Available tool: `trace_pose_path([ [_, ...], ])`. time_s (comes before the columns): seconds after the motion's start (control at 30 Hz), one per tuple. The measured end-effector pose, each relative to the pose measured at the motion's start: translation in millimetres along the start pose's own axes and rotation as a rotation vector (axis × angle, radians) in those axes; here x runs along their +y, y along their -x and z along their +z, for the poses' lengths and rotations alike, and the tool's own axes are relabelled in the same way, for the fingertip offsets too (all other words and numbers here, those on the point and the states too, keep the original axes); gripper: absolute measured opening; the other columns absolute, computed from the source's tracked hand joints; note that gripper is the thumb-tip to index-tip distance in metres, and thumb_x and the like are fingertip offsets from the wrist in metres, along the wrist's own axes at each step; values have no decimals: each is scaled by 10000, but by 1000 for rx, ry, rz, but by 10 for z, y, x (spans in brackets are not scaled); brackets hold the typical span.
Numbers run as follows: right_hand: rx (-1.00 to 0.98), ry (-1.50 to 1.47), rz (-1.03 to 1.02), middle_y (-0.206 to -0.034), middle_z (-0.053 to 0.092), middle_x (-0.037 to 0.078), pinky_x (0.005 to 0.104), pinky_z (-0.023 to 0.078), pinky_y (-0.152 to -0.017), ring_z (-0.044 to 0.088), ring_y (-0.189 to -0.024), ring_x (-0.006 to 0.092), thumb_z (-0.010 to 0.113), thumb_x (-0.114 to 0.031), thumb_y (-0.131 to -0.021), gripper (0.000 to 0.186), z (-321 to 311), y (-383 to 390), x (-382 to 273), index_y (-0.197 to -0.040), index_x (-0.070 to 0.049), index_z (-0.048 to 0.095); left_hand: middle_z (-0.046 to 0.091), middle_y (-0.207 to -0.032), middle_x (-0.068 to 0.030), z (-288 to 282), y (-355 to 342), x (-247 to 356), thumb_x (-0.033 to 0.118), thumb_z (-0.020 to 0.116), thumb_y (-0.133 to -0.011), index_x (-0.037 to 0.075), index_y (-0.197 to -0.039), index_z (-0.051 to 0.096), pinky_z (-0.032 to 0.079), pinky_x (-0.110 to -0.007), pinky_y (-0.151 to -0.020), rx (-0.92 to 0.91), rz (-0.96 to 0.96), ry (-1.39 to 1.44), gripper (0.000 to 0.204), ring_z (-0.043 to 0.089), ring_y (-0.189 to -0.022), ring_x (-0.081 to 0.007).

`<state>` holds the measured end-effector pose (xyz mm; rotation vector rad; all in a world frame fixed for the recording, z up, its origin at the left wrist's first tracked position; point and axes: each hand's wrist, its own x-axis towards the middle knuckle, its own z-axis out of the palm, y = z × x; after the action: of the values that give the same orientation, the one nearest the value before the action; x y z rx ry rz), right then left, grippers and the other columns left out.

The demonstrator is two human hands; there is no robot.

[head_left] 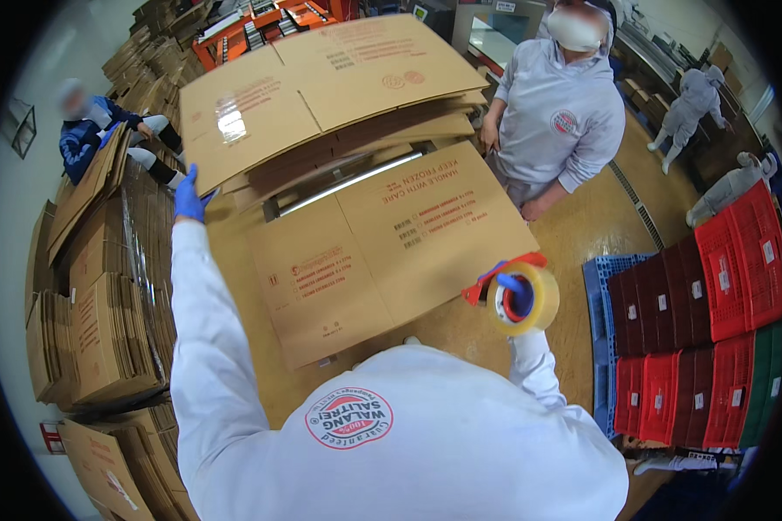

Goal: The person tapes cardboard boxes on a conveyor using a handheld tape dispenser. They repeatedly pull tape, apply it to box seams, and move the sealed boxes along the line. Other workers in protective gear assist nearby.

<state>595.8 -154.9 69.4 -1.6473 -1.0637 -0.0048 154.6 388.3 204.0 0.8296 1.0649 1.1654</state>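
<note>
Mostly tan, flattened carton (339, 91) (faint red print (404, 80)), shiny patch (232, 122)

Red lettering (406, 188) and dark barcodes (407, 234) mark the near carton sheet (369, 260) before you and the far carton sheet (321, 91). Round, lettered emblems (349, 418) sit on your white top (391, 478) and a co-worker's top (547, 91); white labels (662, 302) dot stacked crates (686, 321).

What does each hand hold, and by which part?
Left hand: top flattened carton, by its near-left corner. Right hand: red tape dispenser, apparently through its tape roll.
</note>
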Motion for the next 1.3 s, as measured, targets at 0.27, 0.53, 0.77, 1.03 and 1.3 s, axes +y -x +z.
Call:
trace_pose_path([
  [0.27,-164,-259,294,-1051,645,70,308,473,-880,606,-966,188,681,-117,-831,300,507,319,-80,-1122,-58,633,484,-1372,-193,-303,67,-884,318,659,-834,64,-1355,450,363,-424,-1049,72,474,-1146,616,451,-1275,-359],
  [0.53,-605,-821,569,-1001,652,99,300,546,-690,637,-759,184,633,-82,-888,268,1719,-64,-783,-1147,-28,593,70,-1590,-121,-1386,2481,-2282,406,713,-763,137,-1512,187,65,-649,-1110,-307,124,-1659,954,92,-1455,-347],
  [0.77,-461,-406,-266,-1070,651,96,331,497,-923,598,-1033,230,793,15,-688,414,3808,-133,-1407,-1080,-55,678,96,-1571,-191,-1515,2952,-2299,576,792,-578,-3,-1491,149,47,-594,-1136,-443,92,-1605,1258,93,-1456,-345],
  [1.03,-720,-801,611,-1015,641,129,351,569,-783,638,-950,231,714,-50,-770,259,4545,56,-1081,-1016,3,657,234,-1516,-249,-1682,2868,-2402,682,724,-577,-74,-1429,269,65,-587,-1139,-398,281,-1678,1227,199,-1440,-298],
  [1.3,-678,-286,-307,-876,696,84,376,520,-734,648,-783,284,858,-176,-618,356,3520,949,-1422,-937,-107,717,293,-1481,-274,-1730,2739,-2533,678,737,-571,-101,-1413,280,71,-563,-1150,-354,345,-1612,1235,270,-1412,-326],
])
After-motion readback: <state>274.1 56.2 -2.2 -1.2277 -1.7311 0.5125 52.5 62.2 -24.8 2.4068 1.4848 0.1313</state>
